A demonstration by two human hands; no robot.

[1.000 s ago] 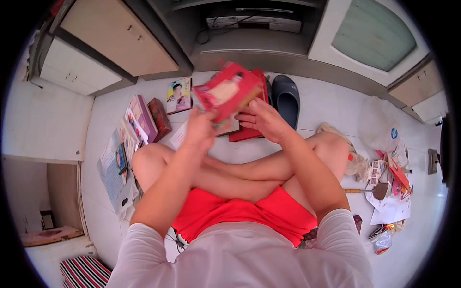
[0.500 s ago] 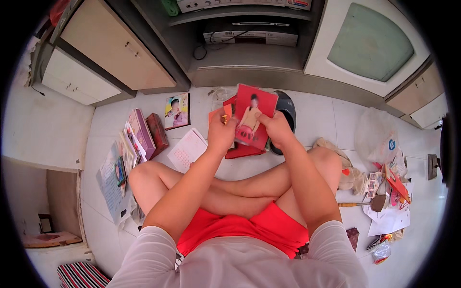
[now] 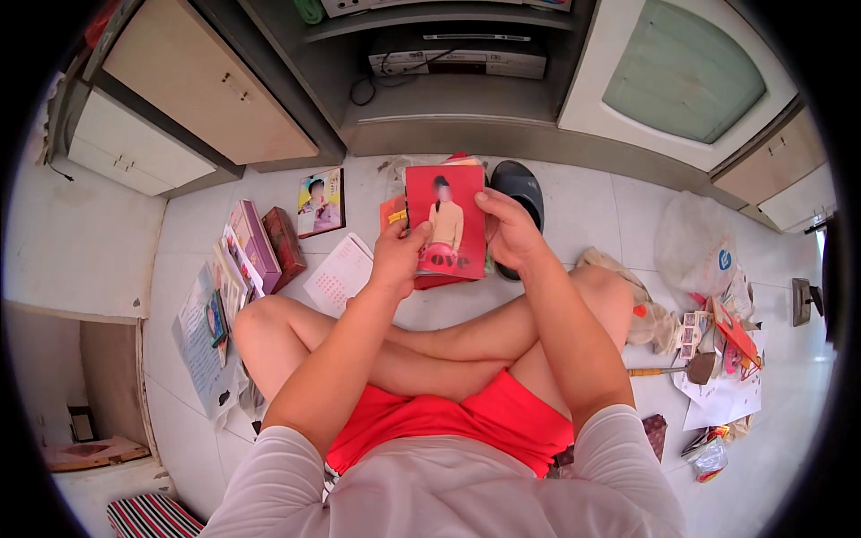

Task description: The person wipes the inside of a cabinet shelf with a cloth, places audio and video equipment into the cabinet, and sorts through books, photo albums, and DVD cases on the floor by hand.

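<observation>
Between both hands I hold a red booklet (image 3: 459, 211), upright, with a picture of a person on its front. My left hand (image 3: 400, 258) grips its lower left side, thumb across the cover. At the upper right edge, my right hand (image 3: 511, 231) holds it with the thumb on the front and the fingers mostly hidden behind. An orange piece (image 3: 391, 212) shows past its left edge; whether it is held or lies behind I cannot tell. More red items peek out beneath and above the booklet, largely covered by it.
A dark slipper (image 3: 518, 186) lies beyond my right hand. To the left are a printed sheet (image 3: 339, 273), a picture book (image 3: 321, 203), a brown box (image 3: 284, 247) and stacked books. Rightward lie a plastic bag (image 3: 695, 247), a wooden-handled spatula (image 3: 701, 368) and papers. A cabinet (image 3: 448, 133) stands ahead.
The booklet has turned from tilted to nearly straight and moved slightly left. My right hand has shifted along its right edge, and my left hand has moved a little left and down.
</observation>
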